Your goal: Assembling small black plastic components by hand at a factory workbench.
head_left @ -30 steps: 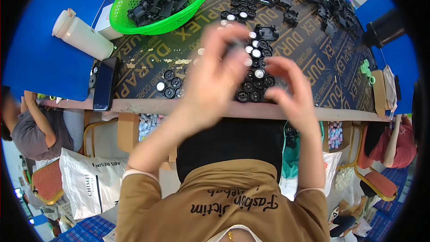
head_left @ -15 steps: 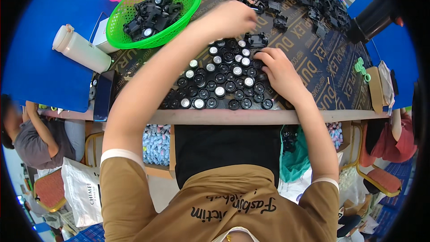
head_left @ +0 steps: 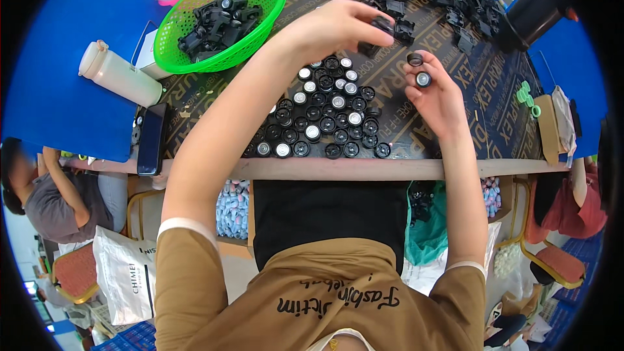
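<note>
My left hand (head_left: pixel 354 25) is over the far middle of the table, fingers and thumb closed on a black plastic part (head_left: pixel 383 24), whose shape is partly hidden. To its right, my right hand (head_left: pixel 440 94) is raised above the tabletop and pinches small black toy wheels; one wheel (head_left: pixel 415 59) sits at the fingertips, and another with a silver hub (head_left: pixel 423 79) is just below. Between my arms lies a pile of toy wheels (head_left: pixel 327 114), some with black hubs and some silver. Black toy-car chassis (head_left: pixel 404 31) lie beyond my left hand.
A green basket (head_left: pixel 279 10) at the far left contains black chassis with wheels. A white bottle (head_left: pixel 117 73) and a dark phone-like slab (head_left: pixel 152 140) are at the left. More chassis (head_left: pixel 465 10) spread across the back. Green rings (head_left: pixel 525 97) and a cardboard piece (head_left: pixel 549 127) lie right.
My right hand has lifted from the edge of the wheel pile, up and to the right, with wheels in its fingers. My left hand has shifted slightly right and now grips a black part.
</note>
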### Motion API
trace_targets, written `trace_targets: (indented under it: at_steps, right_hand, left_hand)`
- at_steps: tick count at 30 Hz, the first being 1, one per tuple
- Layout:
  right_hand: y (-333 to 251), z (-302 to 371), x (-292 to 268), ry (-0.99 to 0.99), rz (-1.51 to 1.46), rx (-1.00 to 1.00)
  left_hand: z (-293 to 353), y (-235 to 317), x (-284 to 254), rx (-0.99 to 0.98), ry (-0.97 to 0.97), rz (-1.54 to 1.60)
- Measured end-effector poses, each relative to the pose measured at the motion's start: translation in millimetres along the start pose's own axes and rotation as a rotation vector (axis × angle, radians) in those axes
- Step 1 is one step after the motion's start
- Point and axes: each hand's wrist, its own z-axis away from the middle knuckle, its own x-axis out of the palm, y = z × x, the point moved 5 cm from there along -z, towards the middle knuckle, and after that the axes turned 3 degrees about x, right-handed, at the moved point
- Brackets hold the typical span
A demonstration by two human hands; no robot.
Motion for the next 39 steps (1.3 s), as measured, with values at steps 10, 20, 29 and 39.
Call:
trace_targets:
  at_steps: [10,20,29,39]
  right_hand:
    - [32.8,39.2,44.0,-0.052,0.121,0.075]
    - [51.6,79.0,111.1,-0.112,0.365,0.059]
    - [51.9,79.0,112.7,-0.188,0.476,0.156]
    - [58.3,79.6,103.1,-0.119,0.439,0.366]
  left_hand:
    - [141.3,-8.5,57.7,0.153,0.223,0.492]
    - [169.0,9.3,61.2,0.497,0.369,-0.344]
    - [175.2,25.7,62.0,0.693,0.36,-0.592]
    - [166.0,36.2,62.0,0.655,0.272,-0.667]
